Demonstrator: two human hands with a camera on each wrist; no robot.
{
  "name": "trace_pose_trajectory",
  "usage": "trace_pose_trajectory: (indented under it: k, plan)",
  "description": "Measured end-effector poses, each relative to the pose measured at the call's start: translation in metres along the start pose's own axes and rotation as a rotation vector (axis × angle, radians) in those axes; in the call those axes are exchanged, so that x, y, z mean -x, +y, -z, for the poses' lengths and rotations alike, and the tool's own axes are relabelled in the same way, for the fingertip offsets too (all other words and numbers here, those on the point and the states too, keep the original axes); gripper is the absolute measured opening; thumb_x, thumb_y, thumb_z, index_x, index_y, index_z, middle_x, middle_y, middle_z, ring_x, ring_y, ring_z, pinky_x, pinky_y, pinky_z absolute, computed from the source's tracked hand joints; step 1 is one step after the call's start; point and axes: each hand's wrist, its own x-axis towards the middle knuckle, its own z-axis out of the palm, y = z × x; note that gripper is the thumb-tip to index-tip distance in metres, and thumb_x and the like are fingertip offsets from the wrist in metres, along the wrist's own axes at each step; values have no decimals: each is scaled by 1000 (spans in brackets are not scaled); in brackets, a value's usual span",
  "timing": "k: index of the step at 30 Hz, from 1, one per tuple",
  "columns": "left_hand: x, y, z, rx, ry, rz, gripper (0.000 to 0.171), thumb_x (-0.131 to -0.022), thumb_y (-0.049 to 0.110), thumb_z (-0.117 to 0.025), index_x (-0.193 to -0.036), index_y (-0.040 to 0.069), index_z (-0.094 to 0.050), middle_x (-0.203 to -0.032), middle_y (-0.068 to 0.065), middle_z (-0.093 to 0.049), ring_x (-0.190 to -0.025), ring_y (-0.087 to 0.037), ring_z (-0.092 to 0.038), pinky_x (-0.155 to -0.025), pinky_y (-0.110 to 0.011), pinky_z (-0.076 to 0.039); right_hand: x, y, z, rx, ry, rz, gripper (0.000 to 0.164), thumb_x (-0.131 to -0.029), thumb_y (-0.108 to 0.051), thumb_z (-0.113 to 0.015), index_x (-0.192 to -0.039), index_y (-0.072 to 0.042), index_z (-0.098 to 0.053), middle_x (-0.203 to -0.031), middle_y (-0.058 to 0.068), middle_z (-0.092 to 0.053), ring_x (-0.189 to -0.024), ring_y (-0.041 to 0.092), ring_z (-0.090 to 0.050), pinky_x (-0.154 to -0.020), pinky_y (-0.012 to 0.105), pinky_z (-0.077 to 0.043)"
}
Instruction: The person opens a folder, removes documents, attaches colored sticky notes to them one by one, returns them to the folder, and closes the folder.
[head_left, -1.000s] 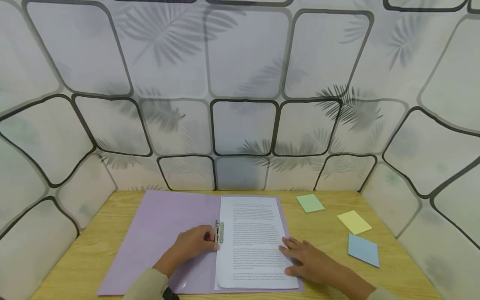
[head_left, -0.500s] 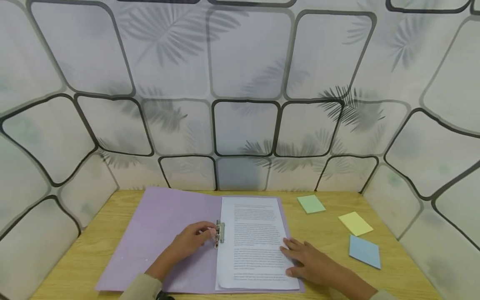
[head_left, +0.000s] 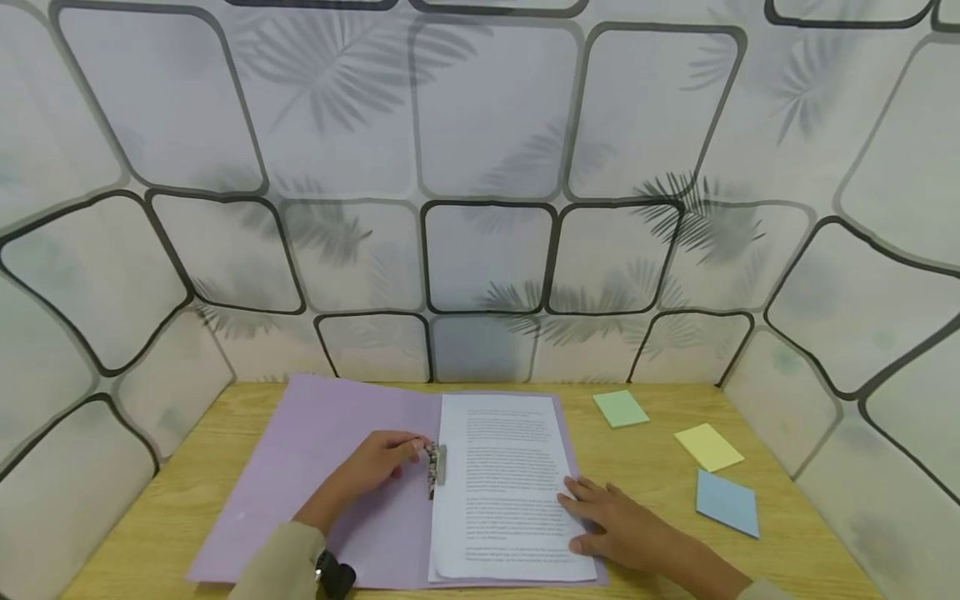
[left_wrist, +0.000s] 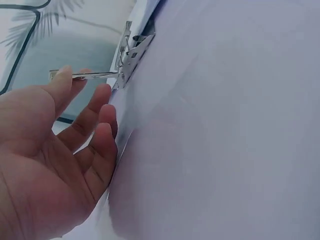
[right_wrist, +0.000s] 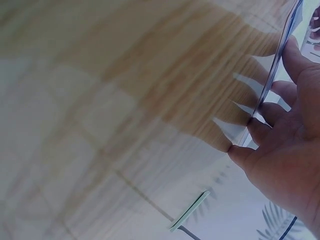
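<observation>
A purple folder (head_left: pixel 322 442) lies spread open on the wooden table. On its right side sits a stack of printed paper sheets (head_left: pixel 510 492). A metal clip (head_left: pixel 440 467) is fixed at the stack's left edge, by the folder's fold. My left hand (head_left: pixel 373 463) pinches the end of the clip's lever (left_wrist: pixel 97 75) between thumb and index finger; in the left wrist view the lever stands out from the clip body and the other fingers are loosely bent. My right hand (head_left: pixel 618 521) rests with spread fingers on the right edge of the sheets and folder.
Green sticky notes (head_left: pixel 621 408), yellow sticky notes (head_left: pixel 708 446) and blue sticky notes (head_left: pixel 727 503) lie on the table (head_left: pixel 652 458) to the right of the folder. Patterned walls (head_left: pixel 487 250) enclose the table at the back and both sides.
My left hand has moved up along the clip and a little to the left, and now pinches the lever's end. My right hand has stayed in place.
</observation>
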Motion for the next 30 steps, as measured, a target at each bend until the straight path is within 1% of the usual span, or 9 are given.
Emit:
trace_pose_trajectory:
  k: [3, 8, 10, 14, 15, 17, 21, 27, 30]
  plan:
    - [-7, 3, 1, -3, 16, 12, 29, -102, 27, -59, -118, 9, -75, -96, -8, -72, -63, -16, -51, -55, -29, -44, 0, 0, 0, 0, -3, -5, 76, -95, -58, -57, -150, -8, -47, -160, 19, -35, -148, 45, -29, -114, 72, -22]
    - [-18, 7, -4, 2, 77, 7, 25, -101, 21, -61, -109, 3, -76, -120, -17, -71, -64, -15, -49, -56, -27, -44, 0, 0, 0, -1, 1, -5, 76, -94, -59, -57, -150, -8, -48, -160, 19, -36, -148, 45, -30, -114, 72, -22]
    - [-23, 9, -8, 4, 112, 12, 23, -100, 18, -62, -107, 1, -76, -121, -17, -70, -63, -15, -49, -57, -27, -44, -1, 1, -1, -1, 3, -6, 77, -94, -59, -58, -150, -8, -48, -160, 19, -36, -148, 45, -30, -115, 71, -22]
    - [-30, 8, -16, 7, 181, 23, 22, -97, 11, -65, -113, -1, -74, -105, -12, -72, -62, -13, -51, -57, -26, -44, 0, 0, -1, -2, 2, -8, 76, -94, -59, -58, -150, -8, -47, -160, 19, -35, -148, 44, -29, -115, 71, -22]
    - [-32, 7, -18, -2, 191, 18, 23, -96, 10, -65, -115, -2, -73, -100, -11, -72, -62, -13, -51, -56, -26, -44, 0, 0, 0, -5, 2, -10, 76, -94, -58, -58, -150, -8, -47, -160, 19, -35, -148, 44, -29, -115, 71, -21]
    - [-34, 6, -20, -12, 202, 11, 28, -95, 8, -66, -120, -3, -70, -97, -10, -72, -61, -13, -52, -55, -26, -45, 0, -1, 1, -8, 3, -9, 76, -94, -58, -59, -150, -8, -47, -160, 19, -35, -148, 45, -29, -115, 71, -21]
    - [-38, 5, -23, -66, 205, 15, 34, -93, 9, -68, -125, -3, -68, -92, -9, -72, -61, -13, -54, -54, -26, -46, 1, -3, 2, -11, 4, -9, 75, -94, -56, -60, -149, -7, -48, -160, 19, -36, -147, 45, -30, -114, 72, -21]
    - [-41, 4, -26, -135, 206, 91, 32, -94, 17, -68, -123, 5, -71, -91, -2, -72, -63, -13, -56, -57, -27, -44, 1, -3, 1, -4, 4, -9, 76, -94, -56, -60, -150, -7, -47, -160, 19, -36, -147, 45, -30, -114, 71, -22]
    - [-40, 5, -27, -156, 205, 94, 33, -94, 19, -68, -125, 7, -71, -91, -1, -72, -64, -13, -57, -57, -27, -44, 1, -3, 1, -7, 3, -14, 76, -94, -56, -60, -150, -7, -47, -160, 19, -36, -147, 45, -30, -115, 71, -22]
